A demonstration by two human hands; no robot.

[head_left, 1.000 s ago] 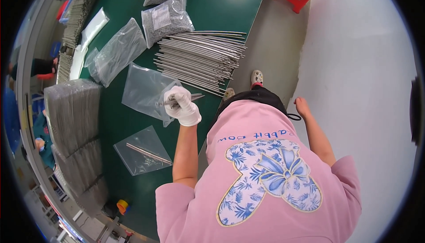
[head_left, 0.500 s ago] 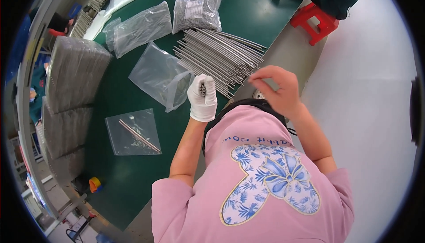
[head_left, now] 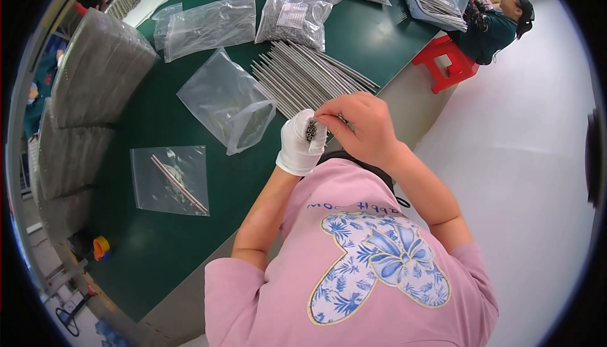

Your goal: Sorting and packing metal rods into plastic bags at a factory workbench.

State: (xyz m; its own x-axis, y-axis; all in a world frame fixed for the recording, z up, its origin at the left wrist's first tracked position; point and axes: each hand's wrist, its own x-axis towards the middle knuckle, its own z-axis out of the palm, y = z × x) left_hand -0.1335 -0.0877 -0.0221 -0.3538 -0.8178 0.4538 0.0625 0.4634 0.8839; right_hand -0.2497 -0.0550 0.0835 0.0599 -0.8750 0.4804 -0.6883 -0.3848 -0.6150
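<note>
My left hand (head_left: 300,148), in a white glove, is closed round a small bundle of thin metal tubes (head_left: 310,132); their hollow ends face up. Bare, my right hand (head_left: 363,125) pinches thumb and fingertips together right at the top of that bundle, against the glove. Whatever sits in the pinch is too small to make out. Just beyond both hands lies a loose pile of long metal tubes (head_left: 303,78) on the green table. An opened clear plastic bag (head_left: 227,103) rests to the left of the glove.
At left, another clear bag (head_left: 169,179) holds two thin rods. Flat clear bags (head_left: 212,27) and filled bags of small grey parts (head_left: 294,21) lie farther back. Wrapped stacks (head_left: 95,68) line the left side. A co-worker (head_left: 496,30) sits by a blue tray (head_left: 433,2) of tubes.
My right hand has come in from the right and down to the bundle's ends. The gloved left hand keeps its hold on the tubes. The view has shifted a little.
</note>
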